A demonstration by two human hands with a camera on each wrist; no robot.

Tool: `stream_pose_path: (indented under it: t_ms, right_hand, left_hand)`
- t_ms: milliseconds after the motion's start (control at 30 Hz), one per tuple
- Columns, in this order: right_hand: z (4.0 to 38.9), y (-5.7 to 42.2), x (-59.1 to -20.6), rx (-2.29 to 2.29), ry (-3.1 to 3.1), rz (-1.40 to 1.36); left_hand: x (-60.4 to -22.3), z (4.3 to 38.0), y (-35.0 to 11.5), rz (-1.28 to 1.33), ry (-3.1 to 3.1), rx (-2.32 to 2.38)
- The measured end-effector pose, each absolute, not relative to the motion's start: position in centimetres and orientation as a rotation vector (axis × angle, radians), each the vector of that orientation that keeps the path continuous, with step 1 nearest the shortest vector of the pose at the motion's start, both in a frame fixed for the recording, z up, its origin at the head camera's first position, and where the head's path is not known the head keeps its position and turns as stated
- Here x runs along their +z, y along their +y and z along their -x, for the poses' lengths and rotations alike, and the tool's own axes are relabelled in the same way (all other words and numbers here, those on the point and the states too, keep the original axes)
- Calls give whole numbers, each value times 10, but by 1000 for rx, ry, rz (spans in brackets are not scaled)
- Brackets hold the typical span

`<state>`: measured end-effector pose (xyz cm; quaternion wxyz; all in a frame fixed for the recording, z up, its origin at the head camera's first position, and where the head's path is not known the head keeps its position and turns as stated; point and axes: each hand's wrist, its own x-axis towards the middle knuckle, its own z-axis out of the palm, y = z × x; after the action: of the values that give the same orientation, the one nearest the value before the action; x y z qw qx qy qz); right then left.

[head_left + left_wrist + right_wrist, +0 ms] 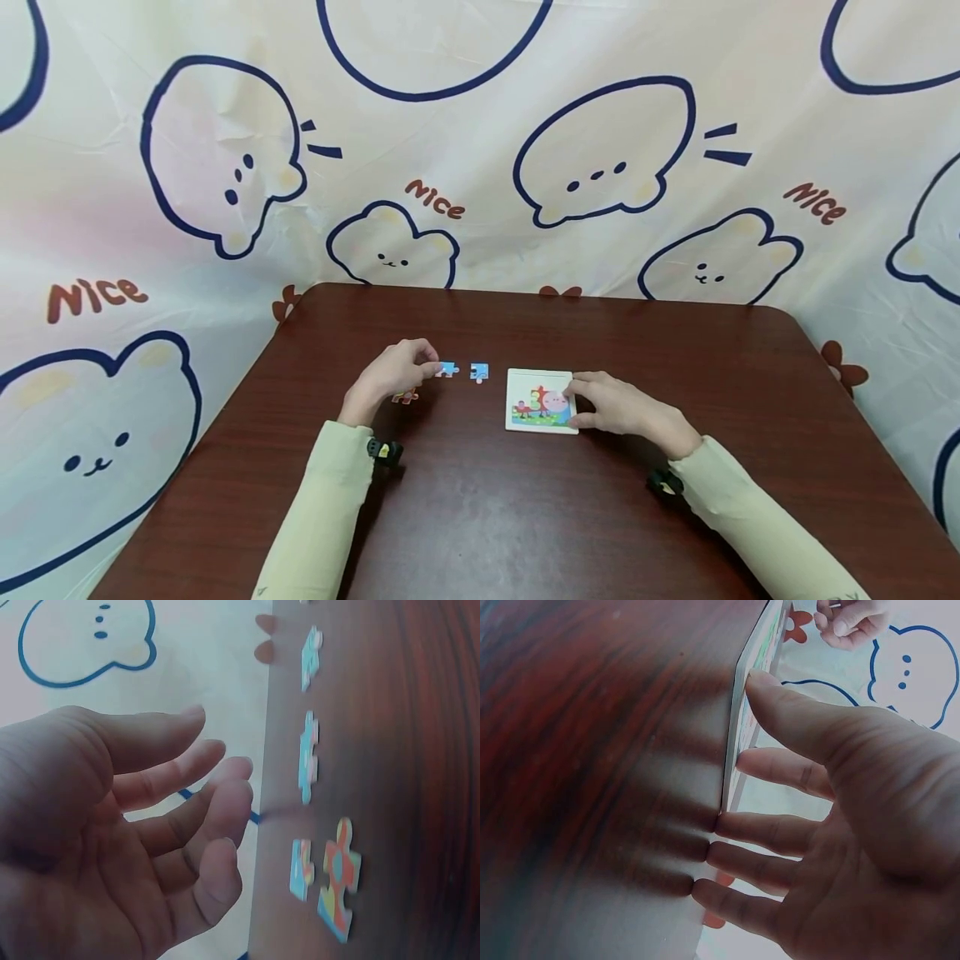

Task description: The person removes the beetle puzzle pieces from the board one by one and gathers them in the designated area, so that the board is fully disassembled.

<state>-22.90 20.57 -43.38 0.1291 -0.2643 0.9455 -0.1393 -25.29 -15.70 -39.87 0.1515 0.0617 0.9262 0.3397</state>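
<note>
My left hand point(395, 368) hovers over the loose puzzle pieces, its fingers loosely curved and holding nothing in the left wrist view. Below it on the table lie an orange and yellow piece point(339, 881) and a small blue piece point(301, 870). A blue piece point(447, 369) shows just past the fingertips, and another blue piece point(479, 372) lies to its right. On the right, a white-framed jigsaw board point(542, 401) carries a partly filled picture with a pink figure. My right hand point(626, 406) rests at its right edge, thumb and forefinger touching the frame, other fingertips down at the table.
The dark brown wooden table point(480, 508) has a glossy top. A pale curtain point(480, 150) with blue cartoon outlines hangs behind and at both sides. Each wrist bears a small black camera point(385, 452) below the light sleeve.
</note>
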Motion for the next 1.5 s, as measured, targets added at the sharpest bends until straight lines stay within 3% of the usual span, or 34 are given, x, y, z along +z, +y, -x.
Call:
stream_pose_path:
  t_ms: [1500]
  right_hand:
    - [232, 205, -435, -412, 2732, 777]
  left_hand:
    - [-401, 254, -45, -413, 2671, 920]
